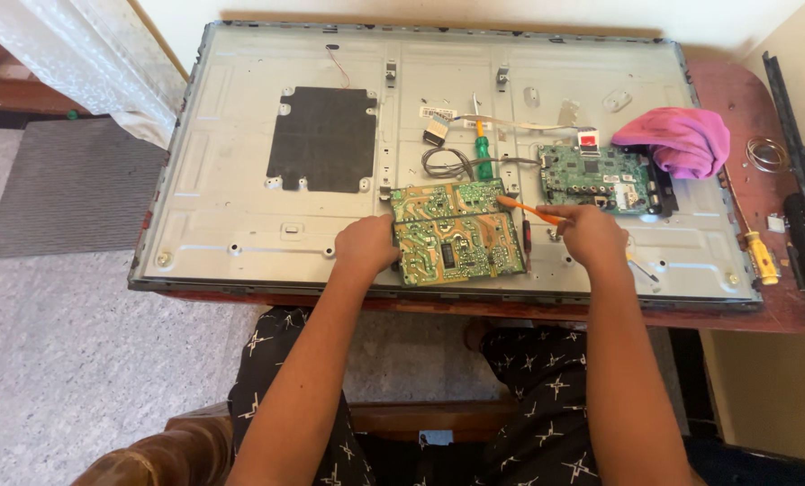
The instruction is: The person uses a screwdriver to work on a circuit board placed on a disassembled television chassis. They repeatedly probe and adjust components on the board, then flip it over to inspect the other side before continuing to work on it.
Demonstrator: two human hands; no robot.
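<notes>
Flat on the metal back panel (240,216), green circuit board (456,234): steadied at its left edge by left hand (364,247), right hand (590,229) closed round an orange tool (529,211) (tip at board's corner). Judged light, rigid, fragile; best held by edges.

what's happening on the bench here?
A person sits at a table with an opened flat-panel TV back lying flat on it. Their left hand steadies the edge of a green circuit board resting on the metal chassis. Their right hand holds a thin orange tool, its tip at the board's upper right corner. A second, smaller circuit board, a green-handled screwdriver and a pink cloth lie nearby.
</notes>
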